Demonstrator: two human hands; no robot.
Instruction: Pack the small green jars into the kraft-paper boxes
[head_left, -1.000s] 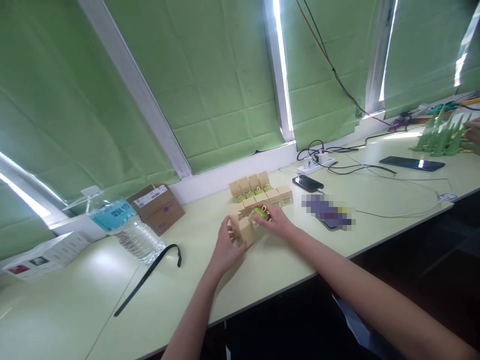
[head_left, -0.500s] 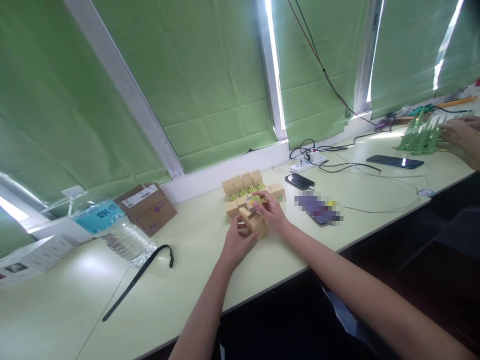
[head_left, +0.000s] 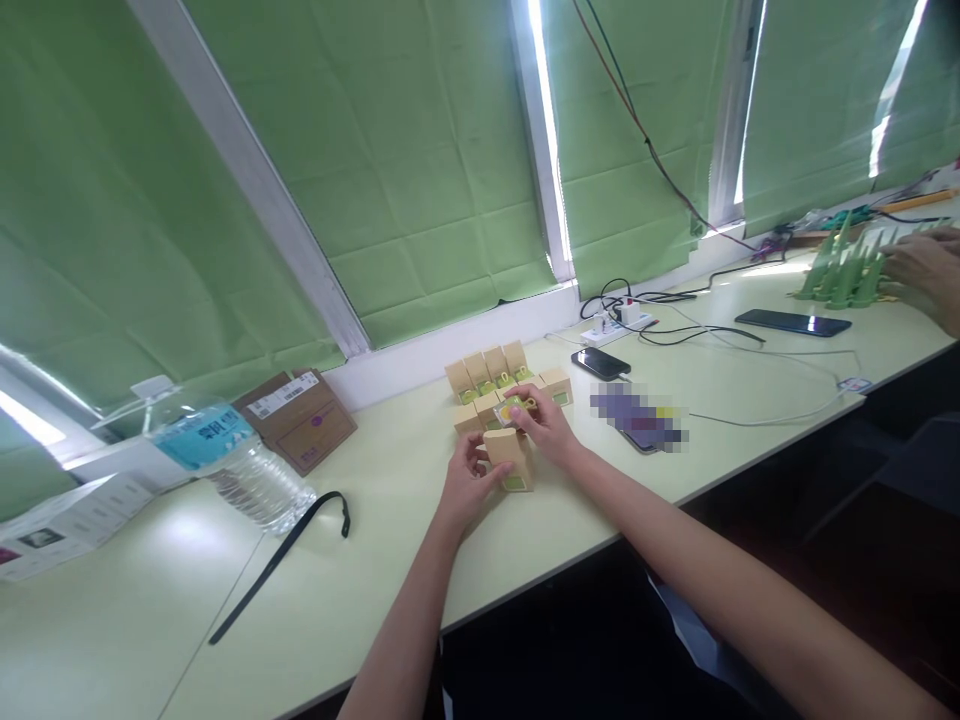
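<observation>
My left hand (head_left: pixel 471 478) is closed around a small brown cardboard box (head_left: pixel 508 452), which has a greenish window low on its near face. Just above it, my right hand (head_left: pixel 546 425) pinches a small green-and-yellow piece (head_left: pixel 514 410) with a yellow loop at one end; its exact kind is unclear. Behind both hands stands a cluster of similar small boxes (head_left: pixel 556 384). Those in the back row have raised flaps (head_left: pixel 514 355), and green pieces with loops show in them. My hands partly cover the front row.
A large water bottle (head_left: pixel 255 475), a black strap (head_left: pixel 281 555) and a brown carton (head_left: pixel 304 430) lie to the left. Rightward are a phone (head_left: pixel 600 362), a blurred-out object (head_left: pixel 637 415), a power strip (head_left: pixel 619 328) with cables, and another person's hand (head_left: pixel 926 270) at green spiky pieces (head_left: pixel 844 270).
The box in my left hand has turned, so its windowed face now shows instead of its open inside. My right hand keeps the green-and-yellow piece in nearly the same place.
</observation>
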